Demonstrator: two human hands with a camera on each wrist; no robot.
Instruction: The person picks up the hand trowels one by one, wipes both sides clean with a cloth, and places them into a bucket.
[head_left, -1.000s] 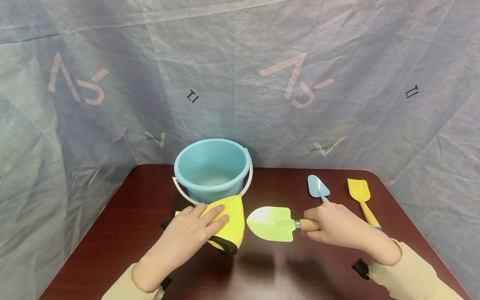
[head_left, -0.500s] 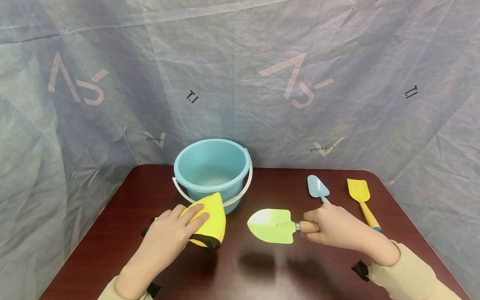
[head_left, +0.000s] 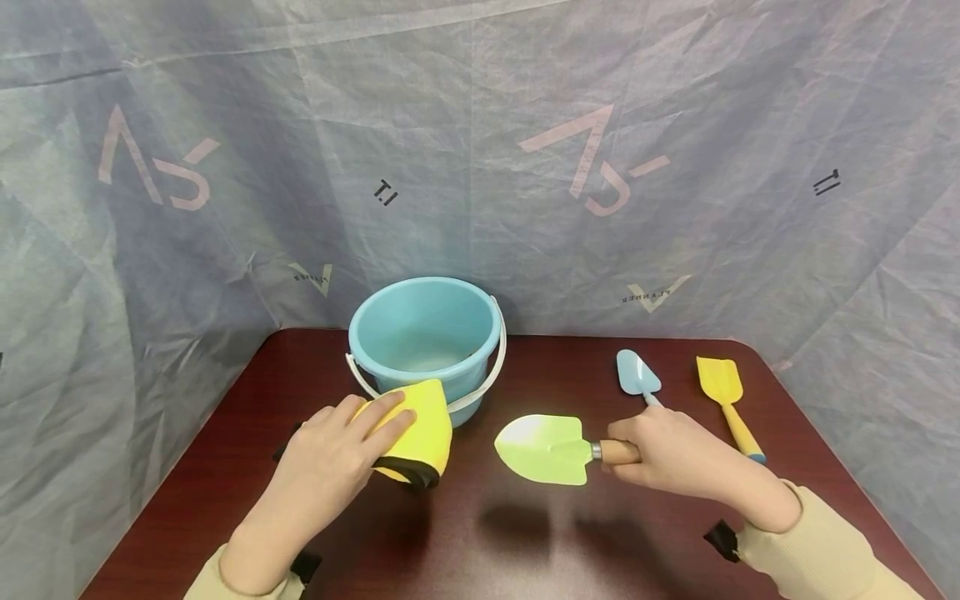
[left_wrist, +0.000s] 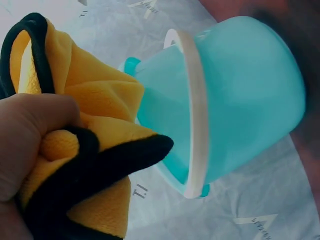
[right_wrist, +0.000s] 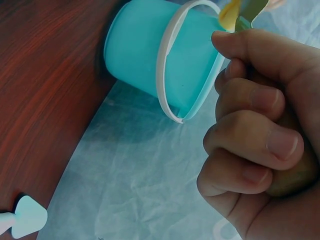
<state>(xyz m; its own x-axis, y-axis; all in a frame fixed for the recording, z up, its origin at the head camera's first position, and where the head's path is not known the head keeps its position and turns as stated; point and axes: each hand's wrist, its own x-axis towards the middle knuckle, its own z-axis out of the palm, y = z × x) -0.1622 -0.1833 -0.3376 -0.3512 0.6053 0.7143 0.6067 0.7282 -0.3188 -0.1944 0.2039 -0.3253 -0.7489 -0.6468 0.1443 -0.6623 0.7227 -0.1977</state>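
Observation:
My left hand (head_left: 330, 450) grips a folded yellow cloth (head_left: 423, 425) with black edging, in front of the blue bucket. In the left wrist view the thumb presses into the bunched cloth (left_wrist: 100, 105). My right hand (head_left: 667, 450) holds a garden trowel (head_left: 543, 450) by its wooden handle (head_left: 618, 452); the light green blade points left, toward the cloth but apart from it. The right wrist view shows the fingers (right_wrist: 250, 140) curled round that handle, with most of the blade out of sight. Shadows of the trowel and hand fall on the table beneath them.
A light blue bucket (head_left: 427, 333) with a white handle (head_left: 495, 367) stands at the back left of the dark red table (head_left: 555, 375). A small blue shovel (head_left: 636, 373) and a yellow shovel (head_left: 723, 392) lie at the right. Grey fabric (head_left: 480, 167) hangs behind.
My left hand has moved left with the cloth, away from the trowel's tip, baring more of the bucket's front. The right hand and trowel have stayed almost still.

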